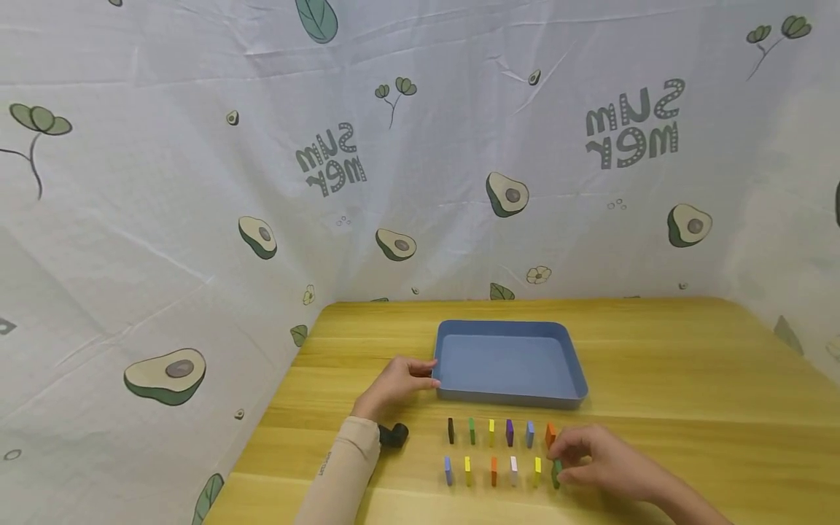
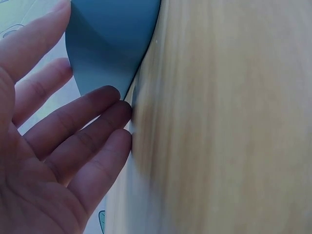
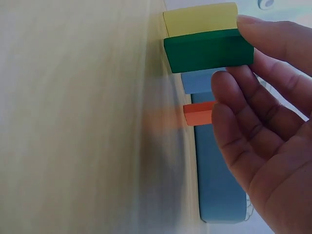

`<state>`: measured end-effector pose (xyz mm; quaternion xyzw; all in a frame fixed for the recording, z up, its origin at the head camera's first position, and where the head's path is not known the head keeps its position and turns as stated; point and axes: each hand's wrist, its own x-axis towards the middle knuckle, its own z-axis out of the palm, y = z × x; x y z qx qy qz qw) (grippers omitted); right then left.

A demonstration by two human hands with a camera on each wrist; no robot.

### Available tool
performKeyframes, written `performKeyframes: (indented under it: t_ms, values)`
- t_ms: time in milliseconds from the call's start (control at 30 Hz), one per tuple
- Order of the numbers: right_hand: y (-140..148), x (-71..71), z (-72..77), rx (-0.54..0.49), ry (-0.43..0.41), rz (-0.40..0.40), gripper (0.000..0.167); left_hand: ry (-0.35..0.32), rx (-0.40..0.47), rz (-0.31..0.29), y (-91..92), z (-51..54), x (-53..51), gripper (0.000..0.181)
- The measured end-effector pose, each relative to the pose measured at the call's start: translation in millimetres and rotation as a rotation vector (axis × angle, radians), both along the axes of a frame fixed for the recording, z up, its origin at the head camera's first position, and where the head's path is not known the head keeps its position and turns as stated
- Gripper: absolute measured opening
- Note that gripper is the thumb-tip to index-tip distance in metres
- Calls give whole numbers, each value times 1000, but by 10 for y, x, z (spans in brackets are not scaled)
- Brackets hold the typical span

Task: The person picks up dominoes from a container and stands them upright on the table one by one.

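Note:
The left hand touches the left wall of a blue rectangular tray; in the left wrist view its fingers are loosely extended against the tray's side. At the right end of the front row, the right hand pinches a green domino block by its upper end between thumb and finger. That block stands upright on the table. A yellow domino stands beside it, and an orange domino is just behind the right hand's fingertips.
Several thin dominoes of various colours stand upright in two rows before the tray, among them a black one and a white one. A black curved object lies by the left forearm. Printed curtains surround the wooden table.

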<state>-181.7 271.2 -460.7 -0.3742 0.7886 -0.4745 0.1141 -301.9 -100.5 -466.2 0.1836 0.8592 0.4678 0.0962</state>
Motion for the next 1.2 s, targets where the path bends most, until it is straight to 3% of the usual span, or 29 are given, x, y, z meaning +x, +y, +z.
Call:
performKeyframes:
  t_ms: [200,800,1067,1200]
  values:
    - [11,-5,-8,16,25,-6,13,-8,7,3,4,-18,-14,51]
    - [21,14,-3,65,-22,-43,17,-3,-7,2,8,-46,-24,53]
    - [125,-3,58,35,117,-50,16,-9,-5,10,11,-56,-25,52]
    - [169,-76,123,55,227,-110,14,-13,-13,3,-21,-14,-12,52]
